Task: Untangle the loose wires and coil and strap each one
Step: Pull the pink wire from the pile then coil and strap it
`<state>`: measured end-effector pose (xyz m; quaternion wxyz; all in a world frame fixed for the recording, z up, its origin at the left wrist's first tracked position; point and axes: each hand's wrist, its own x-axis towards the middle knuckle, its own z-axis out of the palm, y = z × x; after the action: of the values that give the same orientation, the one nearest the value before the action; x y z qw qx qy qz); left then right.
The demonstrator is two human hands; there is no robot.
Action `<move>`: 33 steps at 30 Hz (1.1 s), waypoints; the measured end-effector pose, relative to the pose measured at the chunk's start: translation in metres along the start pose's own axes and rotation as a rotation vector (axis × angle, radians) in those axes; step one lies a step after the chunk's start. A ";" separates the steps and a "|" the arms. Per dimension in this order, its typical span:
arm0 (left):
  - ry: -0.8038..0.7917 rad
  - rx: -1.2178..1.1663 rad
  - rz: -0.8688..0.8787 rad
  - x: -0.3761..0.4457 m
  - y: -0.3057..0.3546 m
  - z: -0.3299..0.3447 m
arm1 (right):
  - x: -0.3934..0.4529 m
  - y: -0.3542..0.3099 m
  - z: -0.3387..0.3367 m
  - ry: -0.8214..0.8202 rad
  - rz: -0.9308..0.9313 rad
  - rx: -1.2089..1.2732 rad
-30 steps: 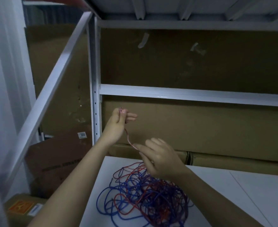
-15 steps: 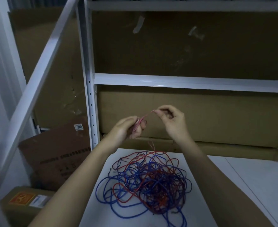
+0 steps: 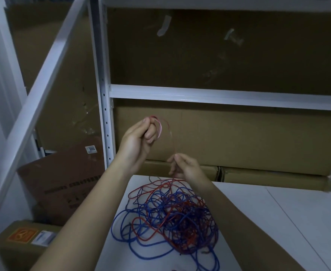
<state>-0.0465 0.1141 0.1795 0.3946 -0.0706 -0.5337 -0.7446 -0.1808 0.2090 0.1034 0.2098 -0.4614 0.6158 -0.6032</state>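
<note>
Red wire near-vertical, looped atop, between hands

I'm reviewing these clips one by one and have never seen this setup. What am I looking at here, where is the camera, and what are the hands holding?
There is no machine: a person works with bare hands, and one wide-angle camera worn on the head looks forward and down, so the arms reach in from the bottom edge. The left hand is raised, its fingers curled round a small loop of red wire. The strand runs down to the right hand, which pinches it lower. Below, on a white table, lies a tangled pile of red and blue wires. Behind stand a white metal shelf frame and cardboard boxes. No finished coil or strap is visible.
</note>
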 end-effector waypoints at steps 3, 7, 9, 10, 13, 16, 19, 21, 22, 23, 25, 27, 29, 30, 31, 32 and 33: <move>0.079 0.058 0.023 0.009 0.003 0.005 | 0.015 -0.042 -0.002 0.111 0.039 0.262; 0.152 0.078 0.028 0.019 0.011 0.014 | 0.032 -0.119 -0.009 0.198 -0.131 0.381; 0.153 0.139 0.031 0.022 0.014 0.018 | 0.037 -0.147 -0.017 0.253 -0.253 0.342; 0.147 0.168 0.036 0.022 0.015 0.020 | 0.039 -0.155 -0.020 0.293 -0.309 0.306; 0.156 0.198 0.067 0.027 0.018 0.023 | 0.042 -0.155 -0.030 0.420 -0.375 0.009; 0.207 0.247 0.073 0.028 0.017 0.015 | 0.047 -0.146 -0.037 0.419 -0.374 -0.323; 0.193 0.298 0.038 0.027 0.011 0.003 | 0.047 -0.153 -0.044 0.568 -0.570 -0.203; 0.146 0.254 -0.004 0.025 0.007 0.000 | 0.051 -0.147 -0.046 0.661 -0.622 -0.300; 0.119 0.196 -0.035 0.023 0.006 -0.001 | 0.054 -0.139 -0.046 0.677 -0.604 -0.438; 0.089 0.108 -0.078 0.020 0.007 -0.003 | 0.056 -0.127 -0.047 0.667 -0.547 -0.610; 0.024 -0.113 -0.162 0.013 0.010 -0.005 | 0.056 -0.100 -0.050 0.580 -0.366 -0.980; 0.010 -0.264 -0.177 0.006 0.013 -0.005 | 0.051 -0.071 -0.046 0.418 -0.275 -1.243; 0.062 -0.371 -0.159 0.003 0.014 -0.004 | 0.042 -0.047 -0.032 0.211 -0.270 -1.392; 0.102 -0.422 -0.140 0.003 0.013 -0.004 | 0.034 -0.038 -0.023 0.129 -0.302 -1.426; 0.146 -0.460 -0.119 0.005 0.012 -0.005 | 0.025 -0.030 -0.015 0.078 -0.375 -1.440; 0.195 -0.480 -0.102 0.006 0.011 -0.007 | 0.014 -0.022 -0.007 0.070 -0.483 -1.426; 0.252 -0.457 -0.085 0.008 0.009 -0.009 | 0.004 -0.013 -0.001 0.105 -0.627 -1.381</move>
<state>-0.0431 0.1011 0.1862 0.4000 -0.0421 -0.3010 -0.8646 -0.1797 0.2084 0.1168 -0.3372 -0.6121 0.7027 -0.1334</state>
